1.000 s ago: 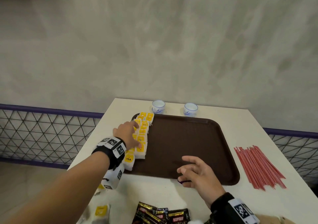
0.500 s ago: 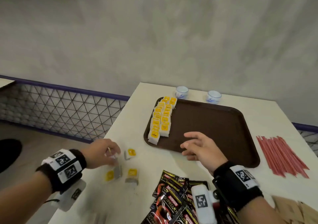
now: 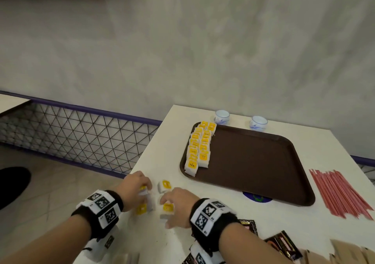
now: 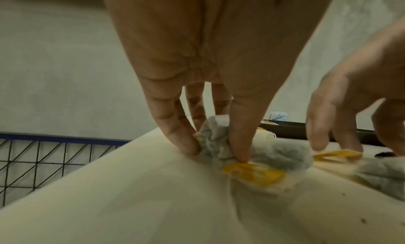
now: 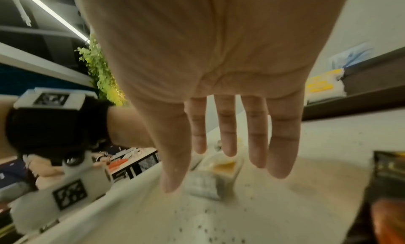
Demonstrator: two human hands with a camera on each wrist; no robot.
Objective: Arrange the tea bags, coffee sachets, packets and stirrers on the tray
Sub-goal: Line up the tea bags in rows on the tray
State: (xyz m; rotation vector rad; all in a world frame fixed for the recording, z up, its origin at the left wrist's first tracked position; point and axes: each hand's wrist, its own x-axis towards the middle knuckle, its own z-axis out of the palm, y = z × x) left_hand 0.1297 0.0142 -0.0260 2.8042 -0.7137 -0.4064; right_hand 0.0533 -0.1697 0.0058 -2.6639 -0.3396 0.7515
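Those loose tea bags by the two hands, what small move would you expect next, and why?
Probably the left hand lifts the tea bag it pinches and carries it to the tray. Two rows of tea bags already line the tray's left side, while a few loose ones lie on the table. The right hand, fingers straight, hovers over another bag.

Soft, even indoor light with weak shadows. The head view bends strongly at its edges, and the left hand (image 3: pixel 136 184) and right hand (image 3: pixel 178 202) are smeared by motion blur. In the right wrist view a bright ceiling light strip (image 5: pixel 52 14) glows above and left of the hand, whose palm is near and soft; the surroundings blur. The left wrist view is dimmer and greenish, with the tea bag (image 4: pixel 213 138) between the fingers out of focus.
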